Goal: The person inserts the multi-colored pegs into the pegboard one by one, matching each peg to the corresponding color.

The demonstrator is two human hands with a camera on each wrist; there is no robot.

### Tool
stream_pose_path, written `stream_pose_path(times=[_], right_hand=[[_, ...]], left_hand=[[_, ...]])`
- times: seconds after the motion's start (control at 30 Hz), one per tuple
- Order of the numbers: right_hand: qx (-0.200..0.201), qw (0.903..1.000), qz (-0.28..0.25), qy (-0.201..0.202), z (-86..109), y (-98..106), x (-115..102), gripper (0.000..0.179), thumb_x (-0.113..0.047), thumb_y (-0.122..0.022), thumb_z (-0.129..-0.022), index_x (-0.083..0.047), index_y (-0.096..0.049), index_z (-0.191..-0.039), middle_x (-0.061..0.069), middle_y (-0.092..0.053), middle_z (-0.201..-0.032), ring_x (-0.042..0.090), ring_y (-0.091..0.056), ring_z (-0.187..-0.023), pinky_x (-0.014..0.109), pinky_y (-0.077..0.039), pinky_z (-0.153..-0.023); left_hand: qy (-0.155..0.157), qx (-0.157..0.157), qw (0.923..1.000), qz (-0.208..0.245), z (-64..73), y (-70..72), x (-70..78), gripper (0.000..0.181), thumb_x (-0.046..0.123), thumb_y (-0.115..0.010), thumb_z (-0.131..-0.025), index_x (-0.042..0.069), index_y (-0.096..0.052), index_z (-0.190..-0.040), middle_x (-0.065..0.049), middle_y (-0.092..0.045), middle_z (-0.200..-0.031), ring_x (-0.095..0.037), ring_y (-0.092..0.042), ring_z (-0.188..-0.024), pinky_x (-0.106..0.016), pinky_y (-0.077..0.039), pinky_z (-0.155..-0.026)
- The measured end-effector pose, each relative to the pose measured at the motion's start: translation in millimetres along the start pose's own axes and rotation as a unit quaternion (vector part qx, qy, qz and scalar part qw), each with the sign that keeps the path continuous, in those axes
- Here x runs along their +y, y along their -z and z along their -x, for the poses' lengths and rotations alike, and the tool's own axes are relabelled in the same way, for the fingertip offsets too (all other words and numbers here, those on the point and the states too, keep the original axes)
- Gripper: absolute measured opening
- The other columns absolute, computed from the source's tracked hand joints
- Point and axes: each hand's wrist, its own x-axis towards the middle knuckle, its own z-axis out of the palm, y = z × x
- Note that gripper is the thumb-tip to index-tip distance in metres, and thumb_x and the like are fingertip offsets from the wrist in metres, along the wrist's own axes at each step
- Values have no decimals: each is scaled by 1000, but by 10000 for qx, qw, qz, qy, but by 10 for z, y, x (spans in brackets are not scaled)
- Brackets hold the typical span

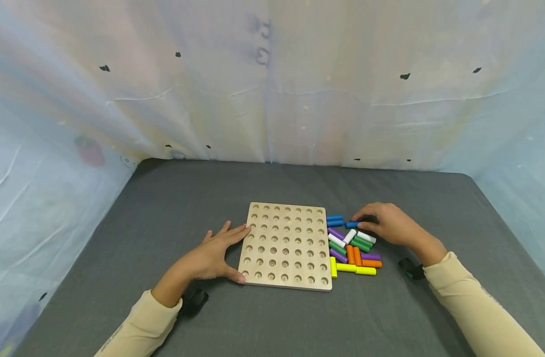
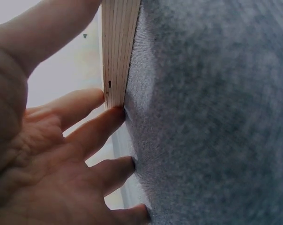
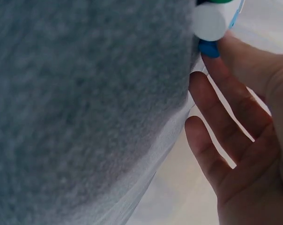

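A square wooden pegboard (image 1: 292,246) with rows of round holes lies flat on the grey table. My left hand (image 1: 210,255) is spread along its left side, thumb and fingertips touching the edge; in the left wrist view the layered side of the board (image 2: 115,56) meets the fingertips. Right of the pegboard, my right hand (image 1: 392,224) pinches a blue peg (image 1: 351,225) between thumb and fingers, low at the table. The right wrist view shows that blue peg (image 3: 208,48) partly hidden behind a white peg (image 3: 210,22), the other fingers extended.
Between pegboard and right hand lie loose pegs: blue ones (image 1: 334,223), white, green (image 1: 363,244), purple (image 1: 371,257), orange (image 1: 350,255) and yellow (image 1: 366,271). Several touch each other or the board's right edge. A pale curtain (image 1: 308,124) hangs behind the grey table (image 1: 272,322).
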Motion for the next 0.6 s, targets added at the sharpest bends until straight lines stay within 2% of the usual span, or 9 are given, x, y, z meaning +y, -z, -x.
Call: stream_pose_path(times=[0.2, 0.47, 0.6], right_hand=[[-44, 9998, 136, 99, -78, 5, -39, 18, -18, -71, -93, -17, -74, -111, 0, -73, -109, 18, -66, -97, 45, -54, -85], [-188, 9993, 27, 334, -154, 7, -72, 21, -15, -73, -91, -16, -74, -112, 1, -73, -110, 17, -65, -97, 44, -54, -85], [-164, 9997, -27, 164, -152, 28, -97, 23, -13, -72, -91, -14, -73, -114, 0, -73, -108, 14, -65, -94, 42, -55, -84]], left_hand=[[8, 40, 10000, -52, 6, 15, -15, 116, 38, -92, -63, 28, -26, -159, 3, -22, -167, -31, -2, -157, -64, 1, -121], [-60, 144, 9998, -98, 18, -6, 4, 114, 37, -92, -63, 27, -29, -158, 1, -27, -165, -32, -5, -156, -64, -1, -121], [-34, 191, 9997, -141, 8, -17, 8, 114, 37, -92, -62, 27, -30, -158, 2, -28, -165, -32, -7, -156, -63, -2, -121]])
